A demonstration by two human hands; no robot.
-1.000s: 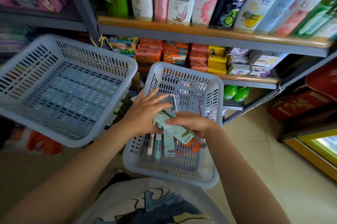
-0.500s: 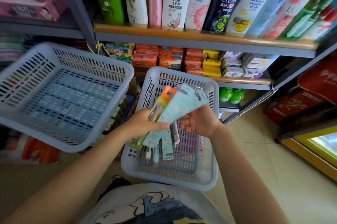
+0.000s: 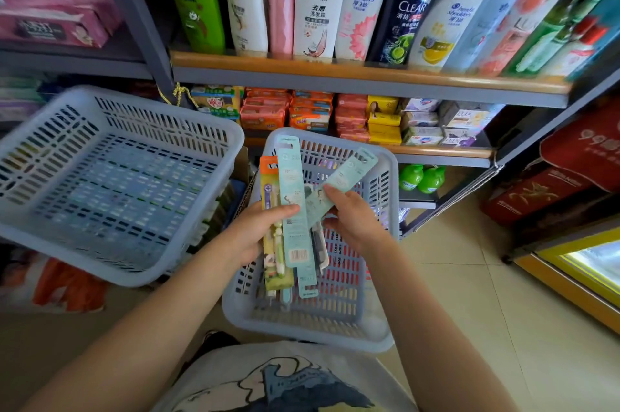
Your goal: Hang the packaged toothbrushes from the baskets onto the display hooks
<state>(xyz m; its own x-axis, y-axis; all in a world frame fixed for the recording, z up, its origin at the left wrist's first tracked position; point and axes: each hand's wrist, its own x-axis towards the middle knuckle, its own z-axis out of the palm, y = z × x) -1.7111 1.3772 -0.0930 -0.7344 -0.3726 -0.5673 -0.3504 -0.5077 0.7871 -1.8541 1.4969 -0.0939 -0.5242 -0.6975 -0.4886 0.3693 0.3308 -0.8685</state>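
two hands meet above the smaller grey basket (image 3: 335,327), which sits at 6 o'clock, nearest the viewer. left hand (image 3: 255,233) grasps a sheaf of packaged toothbrushes: an orange-topped pack (image 3: 270,210) and a pale teal pack (image 3: 295,210) stand upright side by side, thumb across their fronts. right hand (image 3: 352,217) pinches a second teal pack (image 3: 342,176), tilted toward 2 o'clock. more packs lie in the basket beneath the held ones. larger grey basket (image 3: 110,176) sits at 9 o'clock. farther off, at 12 o'clock, soap boxes (image 3: 312,113) fill a lower shelf; shampoo bottles (image 3: 318,2) line the shelf above.
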